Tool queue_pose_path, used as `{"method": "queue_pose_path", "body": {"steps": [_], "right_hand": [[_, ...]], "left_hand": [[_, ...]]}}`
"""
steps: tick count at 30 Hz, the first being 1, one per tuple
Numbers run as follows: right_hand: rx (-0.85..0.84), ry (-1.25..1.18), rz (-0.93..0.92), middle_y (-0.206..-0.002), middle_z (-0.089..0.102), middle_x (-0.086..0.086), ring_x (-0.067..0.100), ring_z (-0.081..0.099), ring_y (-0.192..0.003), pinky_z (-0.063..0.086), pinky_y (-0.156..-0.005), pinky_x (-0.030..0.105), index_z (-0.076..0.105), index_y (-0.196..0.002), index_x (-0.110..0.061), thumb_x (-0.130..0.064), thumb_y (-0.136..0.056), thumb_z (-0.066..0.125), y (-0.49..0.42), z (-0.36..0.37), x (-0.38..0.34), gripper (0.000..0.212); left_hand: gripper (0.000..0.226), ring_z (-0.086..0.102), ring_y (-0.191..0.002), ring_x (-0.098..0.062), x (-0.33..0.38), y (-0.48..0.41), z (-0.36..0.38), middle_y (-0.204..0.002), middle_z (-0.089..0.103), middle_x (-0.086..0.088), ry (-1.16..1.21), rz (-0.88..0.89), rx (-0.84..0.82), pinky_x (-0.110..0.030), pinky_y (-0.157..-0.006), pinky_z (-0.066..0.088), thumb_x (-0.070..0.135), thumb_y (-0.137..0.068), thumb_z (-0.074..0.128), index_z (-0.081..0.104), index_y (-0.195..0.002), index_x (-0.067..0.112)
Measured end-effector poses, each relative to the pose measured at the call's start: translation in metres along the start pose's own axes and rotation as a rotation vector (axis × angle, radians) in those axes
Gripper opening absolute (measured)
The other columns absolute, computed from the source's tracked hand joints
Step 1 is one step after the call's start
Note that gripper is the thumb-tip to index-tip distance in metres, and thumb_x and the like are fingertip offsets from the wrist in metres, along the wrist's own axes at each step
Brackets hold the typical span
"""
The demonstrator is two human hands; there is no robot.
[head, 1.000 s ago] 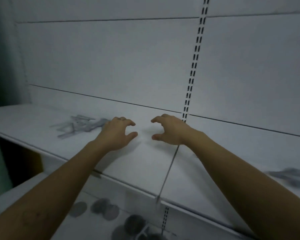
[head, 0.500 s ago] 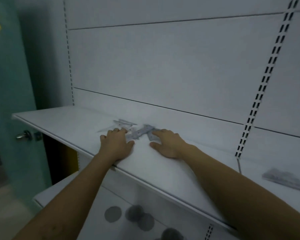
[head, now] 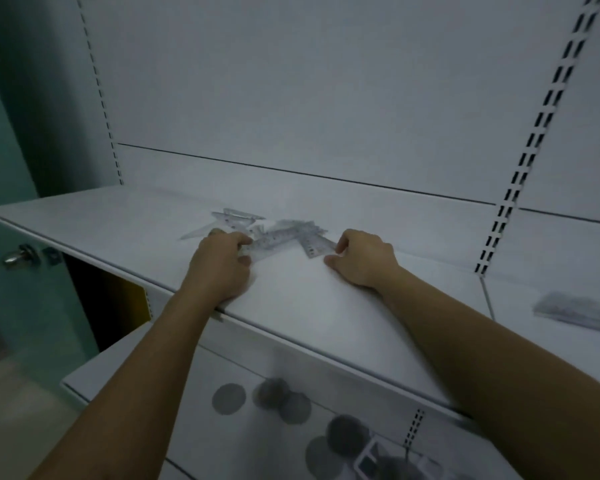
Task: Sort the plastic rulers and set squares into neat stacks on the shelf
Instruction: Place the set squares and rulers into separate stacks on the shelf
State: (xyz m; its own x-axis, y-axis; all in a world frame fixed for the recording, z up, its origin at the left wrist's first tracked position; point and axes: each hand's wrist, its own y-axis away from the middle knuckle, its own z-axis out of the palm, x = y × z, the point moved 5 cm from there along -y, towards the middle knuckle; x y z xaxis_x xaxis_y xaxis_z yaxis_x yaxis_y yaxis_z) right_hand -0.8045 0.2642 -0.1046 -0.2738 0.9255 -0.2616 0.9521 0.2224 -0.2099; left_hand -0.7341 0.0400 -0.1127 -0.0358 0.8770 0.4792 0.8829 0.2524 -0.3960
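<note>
Loose pile (head: 291,226) of clear plastic sits mid-depth on the top shelf (head: 111,220), just beyond both hands. Set squares (head: 239,216) are at the back left, with rulers crossing each other to the right.

Left hand (head: 222,263): fingers curled over the near end of a clear ruler (head: 281,237), thumb against it. Reads as a pinch. Right hand (head: 364,261): curled at the corner of a short ruler (head: 314,247). Touching or gripping, can't tell (blur plus transparent plastic).

Handling, my read:
- Thin, light, fairly stiff flat pieces, slick on the painted shelf and on each other.
- Lying flat they give no edge to get under. Slide one out until a fingertip fits beneath, or pinch an overhanging end.
- Lift one by its end and the crossed pieces on top will likely shift.

Room:
- Bare shelf lies left of the pile and between the pile and the front edge.
- Back panel (head: 291,98) is close behind, usable as a stop to square stacks against.
- Front edge runs under both wrists, so anything dragged toward the body can drop to the lower shelf (head: 125,368).
- Slotted upright (head: 510,202) stands to the right. Past it, a stack (head: 575,311) lies on the next section, well apart from the pile.
</note>
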Motion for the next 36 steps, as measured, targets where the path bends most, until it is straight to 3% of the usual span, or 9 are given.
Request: {"method": "queue_pose_path", "body": {"steps": [3,7,10,14,17,24,27,32,36], "right_hand": [[0.002,-0.075,0.077,-0.127,0.054,0.007,0.028,0.05,-0.116,0.037,-0.093,0.037,0.051,-0.123,-0.021,-0.051,-0.076,0.07,-0.002,-0.007,0.005,0.058],[-0.043,-0.377,0.129,-0.122,0.057,0.009,0.026,0.059,-0.104,0.048,-0.081,0.032,0.043,-0.13,-0.012,-0.026,-0.067,0.085,-0.003,-0.014,0.01,0.076],[-0.078,-0.583,0.143,-0.103,0.066,0.013,0.027,0.067,-0.08,0.057,-0.066,0.035,0.057,-0.109,-0.01,-0.008,-0.066,0.084,-0.002,-0.024,0.019,0.05],[-0.066,-0.682,0.083,-0.079,0.069,0.01,0.017,0.062,-0.063,0.056,-0.054,0.024,0.071,-0.08,-0.004,-0.004,-0.072,0.081,0.009,-0.055,0.035,0.013],[-0.055,-0.693,0.081,-0.078,0.072,0.011,0.018,0.067,-0.061,0.053,-0.052,0.024,0.074,-0.086,-0.004,-0.01,-0.079,0.076,0.025,-0.076,0.055,0.01],[0.032,-0.686,0.17,-0.087,0.071,0.017,0.02,0.069,-0.064,0.054,-0.052,0.022,0.07,-0.098,0.003,-0.009,-0.088,0.066,0.066,-0.125,0.128,0.017],[0.029,-0.657,0.252,-0.089,0.072,0.017,0.02,0.07,-0.067,0.055,-0.054,0.023,0.068,-0.097,0.0,-0.004,-0.091,0.061,0.093,-0.148,0.17,0.011],[0.187,-0.605,0.412,-0.086,0.075,0.012,0.016,0.07,-0.068,0.052,-0.057,0.024,0.068,-0.09,-0.003,-0.009,-0.087,0.067,0.147,-0.192,0.261,0.007],[0.306,-0.688,0.523,-0.082,0.07,0.02,0.021,0.069,-0.062,0.058,-0.055,0.024,0.067,-0.09,0.005,0.001,-0.079,0.073,0.197,-0.216,0.327,0.013]], "left_hand": [[0.024,0.058,-0.093,-0.029,0.005,0.007,-0.006,-0.109,0.053,-0.008,-0.005,0.053,0.069,-0.033,-0.085,0.044,0.013,-0.086,0.058,0.065,-0.107,0.022],[0.013,0.057,-0.088,-0.026,0.011,0.012,-0.011,-0.101,0.056,-0.005,0.009,0.117,0.13,-0.035,-0.077,0.045,0.014,-0.089,0.053,0.058,-0.1,0.019],[0.003,0.058,-0.075,-0.03,0.017,0.013,-0.014,-0.083,0.06,-0.005,-0.009,0.146,0.141,-0.038,-0.065,0.046,0.019,-0.093,0.045,0.043,-0.092,0.019],[0.007,0.058,-0.067,-0.028,0.03,0.015,-0.01,-0.075,0.059,-0.004,-0.036,0.232,0.089,-0.033,-0.056,0.037,0.026,-0.099,0.035,0.037,-0.101,0.019],[0.027,0.056,-0.077,-0.023,0.047,0.017,-0.006,-0.09,0.061,-0.001,0.034,0.28,0.024,-0.033,-0.066,0.042,0.036,-0.102,0.027,0.044,-0.115,0.019],[0.021,0.063,-0.068,-0.019,0.135,0.009,0.018,-0.082,0.066,0.003,0.303,0.404,-0.112,-0.037,-0.07,0.052,0.026,-0.101,0.035,0.052,-0.09,0.021],[0.02,0.057,-0.072,-0.015,0.188,0.012,0.032,-0.085,0.065,0.002,0.338,0.442,-0.136,-0.028,-0.064,0.042,0.018,-0.098,0.041,0.057,-0.086,0.022],[0.019,0.057,-0.073,-0.016,0.274,0.032,0.067,-0.091,0.067,-0.002,0.366,0.523,-0.329,-0.027,-0.063,0.043,0.014,-0.098,0.038,0.056,-0.094,0.017],[0.024,0.052,-0.066,-0.011,0.338,0.057,0.089,-0.088,0.06,-0.003,0.397,0.608,-0.346,-0.021,-0.054,0.038,0.015,-0.1,0.035,0.057,-0.108,0.016]]}}
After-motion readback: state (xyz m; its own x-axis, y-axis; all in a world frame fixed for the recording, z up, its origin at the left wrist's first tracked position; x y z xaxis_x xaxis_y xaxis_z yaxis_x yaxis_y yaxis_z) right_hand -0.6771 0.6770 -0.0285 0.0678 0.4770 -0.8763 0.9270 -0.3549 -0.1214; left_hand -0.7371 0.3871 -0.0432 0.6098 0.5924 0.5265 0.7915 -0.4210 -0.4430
